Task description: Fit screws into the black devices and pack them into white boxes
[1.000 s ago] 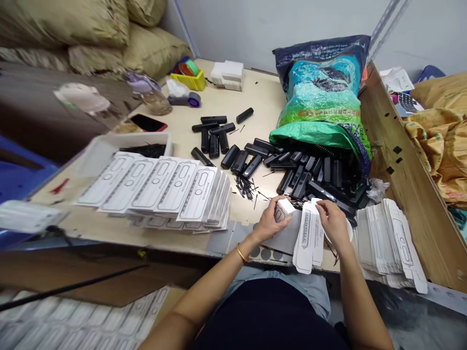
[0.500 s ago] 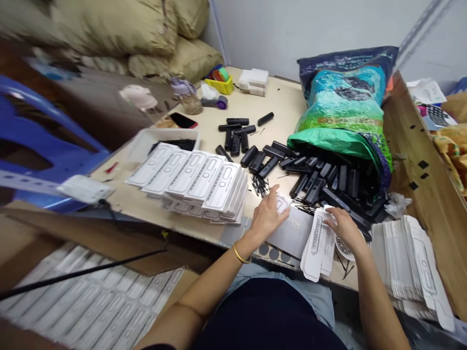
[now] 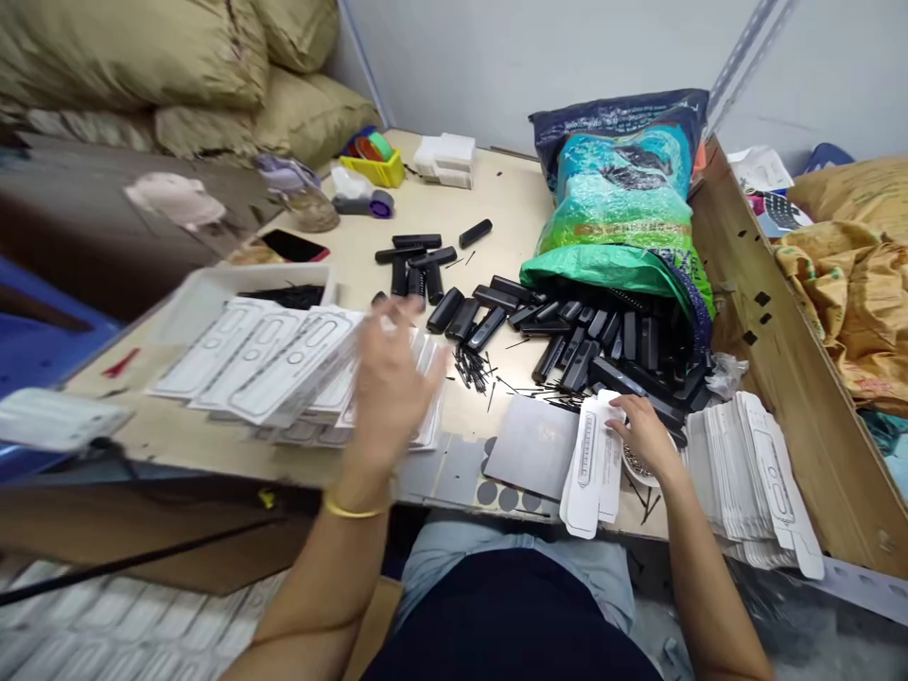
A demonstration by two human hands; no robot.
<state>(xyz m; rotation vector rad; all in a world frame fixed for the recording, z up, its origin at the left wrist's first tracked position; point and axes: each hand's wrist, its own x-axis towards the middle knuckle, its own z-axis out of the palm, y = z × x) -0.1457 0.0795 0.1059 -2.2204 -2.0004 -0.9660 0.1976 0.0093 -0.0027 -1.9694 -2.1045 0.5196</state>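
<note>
My left hand (image 3: 390, 388), smeared by motion, is over the right part of a stack of white printed boxes (image 3: 266, 355). A box beside it sits tilted; whether the fingers grip one is unclear. On the right, my right hand (image 3: 642, 430) has its fingertips and thumb closed at the upper edge of a flat white carton (image 3: 585, 463), which overlaps another one. Under that hand a white bowl of small metal parts (image 3: 637, 465) is partly hidden. A grey metal plate (image 3: 533, 445) lies left of the cartons.
A green and blue bag (image 3: 624, 189) spills black plastic cases (image 3: 578, 359) onto the table. Thin black sticks (image 3: 472, 367) lie nearby. More flat cartons (image 3: 730, 463) are stacked at right, beside a wooden side board (image 3: 787, 312). A white tray (image 3: 184, 293) stands behind the boxes.
My left hand has moved left from beside the metal plate to the box stack, where some boxes have shifted. My right hand stays at the flat cartons. The view has turned slightly.
</note>
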